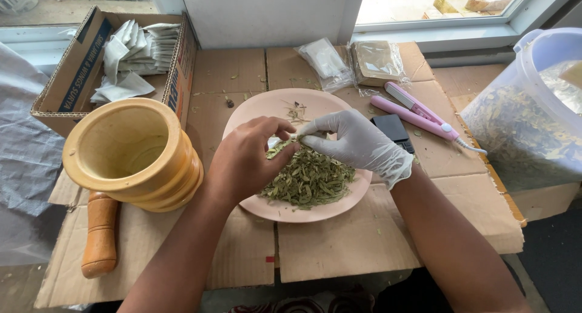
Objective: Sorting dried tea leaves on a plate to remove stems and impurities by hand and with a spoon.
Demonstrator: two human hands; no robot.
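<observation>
Head view: left hand (245, 161), bare, pinches small white sachet (276, 143) by its edge, mouth kept up, seemingly for filling. Right hand (354, 144), in white glove, fingers narrowed on pinch of dried green leaves (309, 178) at sachet's mouth. Leaf pile lies on pink plate (267, 107), directly beneath both hands. Wooden mortar (136, 152) and pestle (101, 234) left; pink sealer (418, 116) far right.

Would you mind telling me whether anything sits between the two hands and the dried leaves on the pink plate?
Nothing visible does: the left hand and gloved right hand meet directly over the dried leaves on the pink plate, pinching something small and pale.
</observation>
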